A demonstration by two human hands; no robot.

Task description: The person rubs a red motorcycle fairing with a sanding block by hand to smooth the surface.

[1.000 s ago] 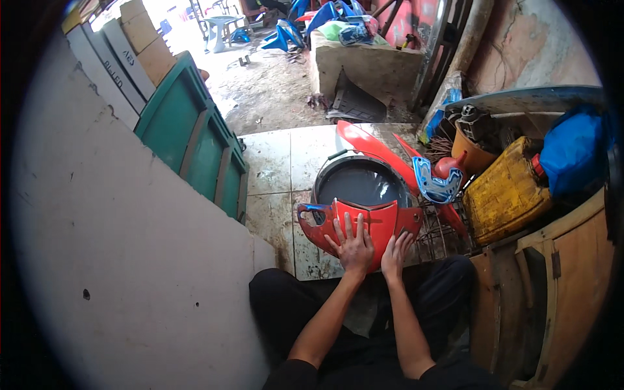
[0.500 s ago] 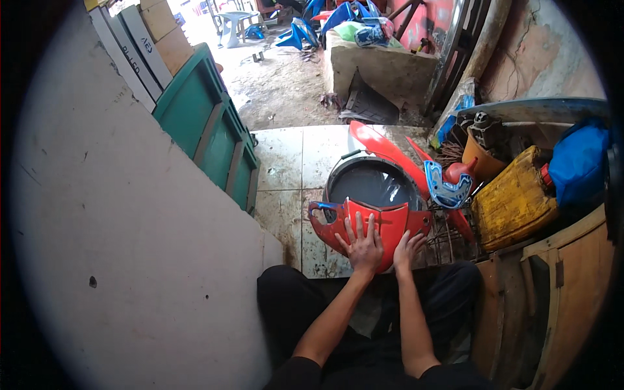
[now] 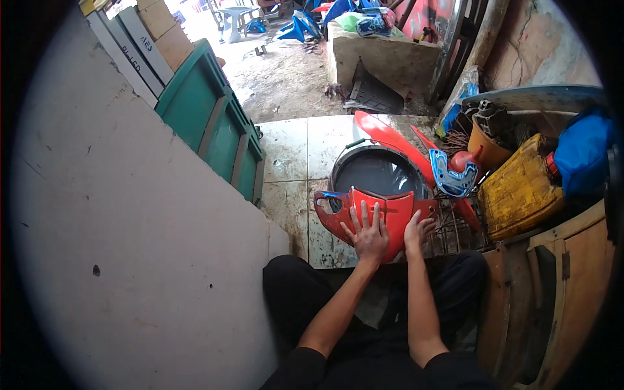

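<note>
A red plastic motorcycle body panel (image 3: 398, 211) with a dark-edged cutout at its left end leans over the near rim of a black bucket (image 3: 336, 170). My left hand (image 3: 369, 239) lies flat on the panel's middle, its fingers spread and pointing away from me. At the panel's right side, my right hand (image 3: 417, 233) rests against the edge with fingers stretched out and thumb raised. Greyish water (image 3: 377, 174) fills much of the bucket. Whatever supports the panel underneath is hidden.
Behind the bucket lies a long red panel (image 3: 389, 135). To the right are a blue-and-white part (image 3: 450, 179), a wire rack (image 3: 448, 227), a yellow jerrycan (image 3: 523, 188) and an orange bucket (image 3: 489, 140). A white wall (image 3: 149, 247) and green panel (image 3: 208, 120) bound the left.
The view has shifted slightly, moving the scene a little up and right. Both hands stay on the red panel, with the right hand's fingers turned somewhat more to the right.
</note>
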